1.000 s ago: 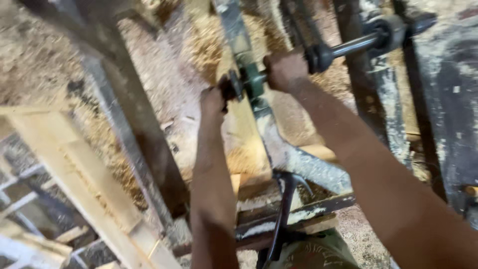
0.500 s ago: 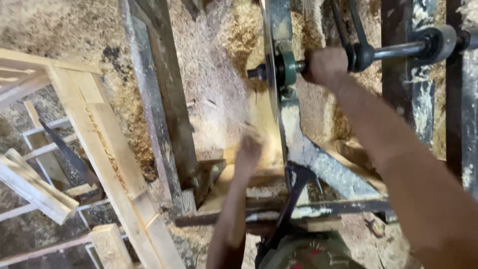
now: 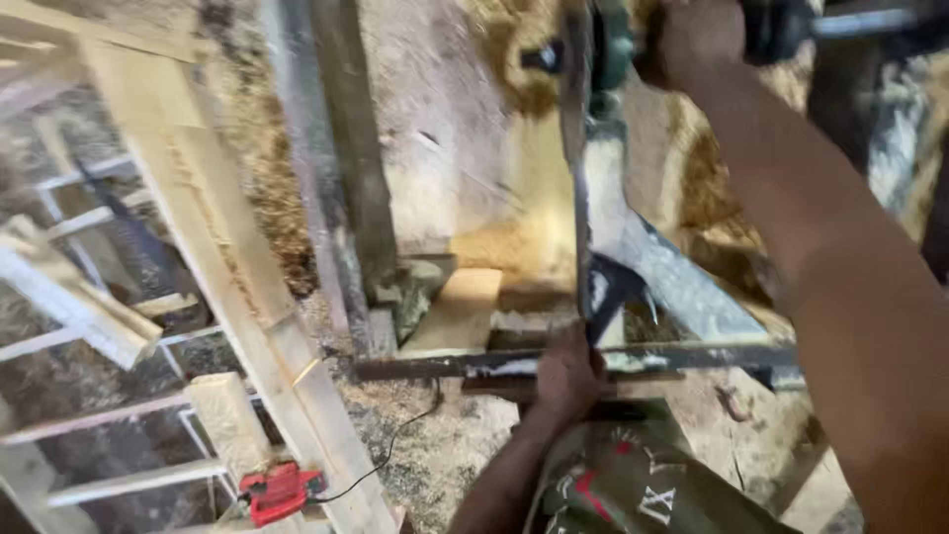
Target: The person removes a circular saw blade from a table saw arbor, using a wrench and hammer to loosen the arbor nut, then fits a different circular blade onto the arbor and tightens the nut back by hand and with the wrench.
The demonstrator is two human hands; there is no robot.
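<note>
Head view — a wooden-frame clamping jig seen from above, with sawdust [image 3: 445,129] spread over the ground beneath it.

Right hand [image 3: 697,40]: at the top of the picture, fingers curled tight around the crank [image 3: 860,22], a dark metal rod running off to the hand's right. Just to its left sits a green fitting [image 3: 608,44] on the same axis, with a short black stub [image 3: 539,57] sticking out beyond it. The forearm crosses the right side of the picture toward the camera.

Left hand [image 3: 568,381]: low in the centre, closed around the foot of a dark lever [image 3: 603,292] that rises just above it, at the point where the lever meets a rusty horizontal bar [image 3: 435,368]. The bar runs out to both sides of the hand. Motion blur hides the exact finger positions — whether they wrap the lever or the bar cannot be told.

Above the left hand, a pale metal upright [image 3: 583,178] climbs to the green fitting. To its upper left lies a light wooden block [image 3: 460,307], set against a grey post [image 3: 326,168].

Far left of both hands: a frame of pale wooden rails [image 3: 188,198]. Below and left of the left hand, a small red tool [image 3: 277,491] lies with a thin black cord [image 3: 395,450] trailing toward the bar.
</note>
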